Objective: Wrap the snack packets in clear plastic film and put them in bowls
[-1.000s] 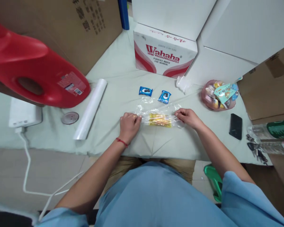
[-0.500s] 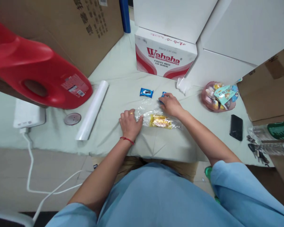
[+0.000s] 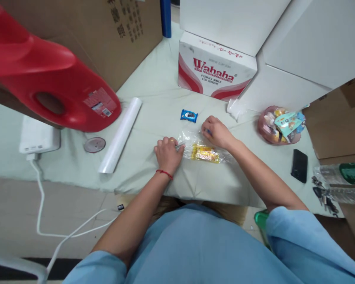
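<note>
My right hand (image 3: 215, 132) is closed around a small blue snack packet (image 3: 208, 131), mostly hidden by the fingers, just above the far side of a clear plastic bag (image 3: 189, 137). A gold-yellow wrapped snack (image 3: 206, 153) lies within the clear plastic. At the bag's left end, my left hand (image 3: 168, 154) rests low on the cloth, gripping the plastic edge between thumb and fingers. Another blue snack packet (image 3: 189, 116) lies flat on the cloth beyond the bag, left of my right hand.
A white roll (image 3: 120, 136), a round lid (image 3: 94, 144) and a big red jug (image 3: 77, 90) stand or lie leftward. A Wahaba-style red-and-white carton (image 3: 215, 69) is behind. To the right are a bowl of snacks (image 3: 269, 132), a phone (image 3: 299, 165), keys (image 3: 324, 195) and plastic bottles (image 3: 328, 173).
My right hand has lifted the blue snack packet off the cloth and drawn it slightly toward the bag. My left hand keeps its place at the bag's left end. The camera view has shifted slightly.
</note>
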{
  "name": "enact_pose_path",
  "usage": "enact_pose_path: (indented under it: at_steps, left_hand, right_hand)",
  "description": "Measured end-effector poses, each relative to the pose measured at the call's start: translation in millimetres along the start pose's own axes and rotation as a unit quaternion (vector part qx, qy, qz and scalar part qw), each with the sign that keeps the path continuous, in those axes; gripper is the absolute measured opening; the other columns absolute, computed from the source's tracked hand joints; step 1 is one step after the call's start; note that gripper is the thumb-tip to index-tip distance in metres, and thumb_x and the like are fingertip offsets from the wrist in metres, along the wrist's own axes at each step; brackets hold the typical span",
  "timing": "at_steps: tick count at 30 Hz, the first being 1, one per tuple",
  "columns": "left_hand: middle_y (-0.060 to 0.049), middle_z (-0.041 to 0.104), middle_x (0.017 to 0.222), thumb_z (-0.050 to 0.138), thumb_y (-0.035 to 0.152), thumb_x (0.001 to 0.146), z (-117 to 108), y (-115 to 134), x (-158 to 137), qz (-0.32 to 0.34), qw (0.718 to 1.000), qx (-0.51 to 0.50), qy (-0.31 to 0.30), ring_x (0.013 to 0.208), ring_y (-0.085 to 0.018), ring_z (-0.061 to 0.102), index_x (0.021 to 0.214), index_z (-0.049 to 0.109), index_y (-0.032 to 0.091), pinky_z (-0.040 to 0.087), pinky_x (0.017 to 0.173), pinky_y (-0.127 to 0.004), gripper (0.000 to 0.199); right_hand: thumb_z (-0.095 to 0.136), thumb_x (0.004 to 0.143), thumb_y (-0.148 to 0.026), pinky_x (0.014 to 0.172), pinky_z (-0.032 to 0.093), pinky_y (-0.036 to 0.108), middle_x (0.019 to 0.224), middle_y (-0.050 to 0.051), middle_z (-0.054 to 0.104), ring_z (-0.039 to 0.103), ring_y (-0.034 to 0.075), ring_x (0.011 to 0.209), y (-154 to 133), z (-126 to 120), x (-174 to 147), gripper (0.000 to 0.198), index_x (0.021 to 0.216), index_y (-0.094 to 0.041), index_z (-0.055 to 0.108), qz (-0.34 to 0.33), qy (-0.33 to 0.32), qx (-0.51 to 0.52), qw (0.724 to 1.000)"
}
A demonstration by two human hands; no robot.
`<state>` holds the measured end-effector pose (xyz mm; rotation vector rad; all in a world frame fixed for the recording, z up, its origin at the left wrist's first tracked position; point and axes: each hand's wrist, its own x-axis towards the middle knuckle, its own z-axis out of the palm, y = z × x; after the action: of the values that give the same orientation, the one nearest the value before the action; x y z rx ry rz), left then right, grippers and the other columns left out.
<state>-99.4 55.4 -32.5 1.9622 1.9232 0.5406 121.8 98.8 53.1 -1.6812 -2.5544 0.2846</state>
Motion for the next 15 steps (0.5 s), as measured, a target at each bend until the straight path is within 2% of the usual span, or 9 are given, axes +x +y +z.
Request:
enact_pose_path:
  at_steps: [4,6,9,12,15]
  left_hand:
    - [-0.014,0.066,0.11,0.06,0.042,0.097,-1.5,1.1,-1.9,0.007,1.0,0.001,0.004,0.113,-0.038,0.056,0.095,0.064,0.023,0.045,0.095,-0.054,0.019]
    - [-0.014,0.067,0.108,0.058,0.04,0.098,-1.5,-0.6,-1.9,0.011,1.0,-0.001,0.012,0.112,-0.038,0.056,0.093,0.064,0.024,0.045,0.094,-0.054,0.018]
    - [-0.014,0.069,0.105,0.056,0.038,0.097,-2.0,-5.6,-0.5,0.01,0.999,-0.022,0.026,0.109,-0.036,0.059,0.09,0.064,0.024,0.047,0.093,-0.053,0.018]
    - [-0.007,0.071,0.091,0.057,0.032,0.092,-6.0,-7.0,-0.4,-0.028,0.99,-0.138,0.029,0.093,-0.027,0.064,0.088,0.064,0.024,0.051,0.086,-0.043,0.012]
    - [0.0,0.069,0.078,0.059,0.035,0.089,-13.6,6.2,-6.3,-0.078,0.95,-0.303,0.013,0.074,-0.018,0.063,0.089,0.064,0.024,0.053,0.073,-0.032,0.012]
  right_hand:
    - [0.049,0.107,-0.025,0.069,0.036,0.031,0.114,0.01,0.067,0.057,0.022,0.086,-28.6,4.2,-47.2,0.029,0.122,-0.023,0.073,-0.038,-0.069,-0.053,0.995]
    - [0.053,0.107,-0.026,0.068,0.036,0.031,0.116,0.009,0.068,0.059,0.023,0.092,-38.3,16.8,-68.4,0.032,0.134,-0.029,0.069,-0.059,-0.092,-0.068,0.992]
    - [0.055,0.108,-0.03,0.074,0.044,0.033,0.125,0.011,0.067,0.059,0.028,0.108,-44.7,39.5,-91.3,0.041,0.148,-0.033,0.062,-0.075,-0.073,-0.077,0.992]
    - [0.052,0.109,-0.031,0.082,0.05,0.036,0.132,0.013,0.064,0.057,0.029,0.114,-47.3,55.8,-102.4,0.044,0.153,-0.032,0.059,-0.061,-0.04,-0.071,0.995]
    - [0.051,0.109,-0.027,0.088,0.052,0.038,0.132,0.013,0.064,0.056,0.029,0.115,-50.9,63.3,-104.1,0.045,0.153,-0.032,0.059,-0.039,-0.022,-0.049,0.998]
